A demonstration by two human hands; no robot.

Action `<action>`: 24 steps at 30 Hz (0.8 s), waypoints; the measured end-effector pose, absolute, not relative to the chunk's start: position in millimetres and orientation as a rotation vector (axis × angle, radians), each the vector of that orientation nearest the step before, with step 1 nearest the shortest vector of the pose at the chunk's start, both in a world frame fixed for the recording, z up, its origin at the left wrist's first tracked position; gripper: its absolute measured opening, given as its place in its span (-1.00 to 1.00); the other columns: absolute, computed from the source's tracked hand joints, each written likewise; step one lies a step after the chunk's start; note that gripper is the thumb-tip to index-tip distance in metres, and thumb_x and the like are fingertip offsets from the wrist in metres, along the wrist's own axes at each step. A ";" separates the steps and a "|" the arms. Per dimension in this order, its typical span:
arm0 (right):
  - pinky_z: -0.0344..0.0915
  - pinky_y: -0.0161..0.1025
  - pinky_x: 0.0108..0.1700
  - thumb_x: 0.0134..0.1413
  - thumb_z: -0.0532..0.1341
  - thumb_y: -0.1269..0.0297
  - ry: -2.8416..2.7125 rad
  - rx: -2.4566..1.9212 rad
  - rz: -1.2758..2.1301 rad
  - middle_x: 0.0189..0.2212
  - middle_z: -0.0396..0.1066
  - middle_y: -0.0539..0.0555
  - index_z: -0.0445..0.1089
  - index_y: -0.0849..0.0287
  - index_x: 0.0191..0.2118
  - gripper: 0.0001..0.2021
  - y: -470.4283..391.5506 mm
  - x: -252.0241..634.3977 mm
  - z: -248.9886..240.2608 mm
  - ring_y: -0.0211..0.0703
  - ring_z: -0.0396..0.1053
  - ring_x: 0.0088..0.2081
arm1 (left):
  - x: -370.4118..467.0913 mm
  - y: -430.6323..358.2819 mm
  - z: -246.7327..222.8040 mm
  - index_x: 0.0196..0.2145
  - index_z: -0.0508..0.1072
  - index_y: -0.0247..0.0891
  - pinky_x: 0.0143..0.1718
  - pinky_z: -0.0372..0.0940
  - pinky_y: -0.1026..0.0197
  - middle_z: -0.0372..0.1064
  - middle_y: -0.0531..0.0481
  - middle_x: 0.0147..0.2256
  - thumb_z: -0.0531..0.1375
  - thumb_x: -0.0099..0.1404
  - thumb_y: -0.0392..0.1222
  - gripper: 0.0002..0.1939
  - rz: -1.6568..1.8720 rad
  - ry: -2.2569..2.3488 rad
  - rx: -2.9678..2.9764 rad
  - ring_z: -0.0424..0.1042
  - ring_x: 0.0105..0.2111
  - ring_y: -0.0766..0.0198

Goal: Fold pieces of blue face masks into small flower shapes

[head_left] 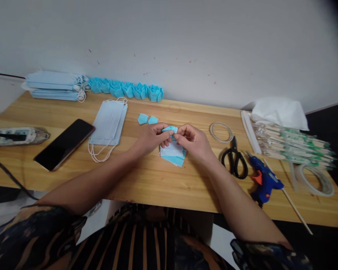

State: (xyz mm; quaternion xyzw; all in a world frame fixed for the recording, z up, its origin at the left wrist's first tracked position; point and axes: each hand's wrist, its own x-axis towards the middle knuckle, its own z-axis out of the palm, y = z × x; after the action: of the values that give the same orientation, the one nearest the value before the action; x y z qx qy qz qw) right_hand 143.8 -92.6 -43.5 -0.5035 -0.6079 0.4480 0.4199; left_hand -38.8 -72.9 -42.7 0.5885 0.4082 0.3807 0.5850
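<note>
Between the fingertips of both hands is a small folded blue piece [170, 129]. My left hand [154, 137] pinches its left side, and my right hand [192, 141] closes on its right side. Beneath the hands, a few white and blue cut sheets [173, 155] lie on the wooden table [163, 187]. Two small blue folded pieces, one [142, 119] left of the other [153, 120], rest just behind my left hand.
Masks [107, 122], a black phone [64, 144] and a power strip [17, 137] lie left. A mask stack [53, 86] and blue folded flowers [126, 89] line the wall. Rightward are a tape ring [221, 132], scissors [234, 159], a blue glue gun [263, 180] and wrapped sticks [293, 144].
</note>
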 end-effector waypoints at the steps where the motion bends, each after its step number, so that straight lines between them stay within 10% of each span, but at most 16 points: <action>1: 0.19 -0.26 -0.37 0.02 0.33 0.13 -1.526 -1.264 1.121 -0.49 0.32 -0.08 0.35 0.12 -0.40 -0.79 -92.2 143.8 -44.4 -0.29 0.23 -0.44 | -38.8 -73.1 -42.5 -0.46 0.40 -0.29 -0.53 0.31 0.40 0.43 0.08 -0.55 0.28 0.28 -0.15 -0.78 0.883 0.954 1.378 0.36 -0.60 0.46; 24: 0.25 -0.24 -0.35 0.01 0.37 0.06 -1.482 -1.248 1.213 -0.52 0.30 -0.08 0.35 0.11 -0.41 -0.73 -89.7 146.5 -44.9 -0.27 0.22 -0.45 | -39.0 -72.3 -45.3 -0.43 0.39 -0.28 -0.53 0.31 0.39 0.43 0.08 -0.53 0.28 0.33 -0.14 -0.77 0.832 0.920 1.388 0.37 -0.58 0.46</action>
State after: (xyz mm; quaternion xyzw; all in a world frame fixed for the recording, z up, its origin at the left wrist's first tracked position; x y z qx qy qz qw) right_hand 146.5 -89.7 -44.9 -0.4968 -0.5900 0.4828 0.4148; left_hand -39.0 -72.3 -45.3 0.5981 0.3966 0.3586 0.5971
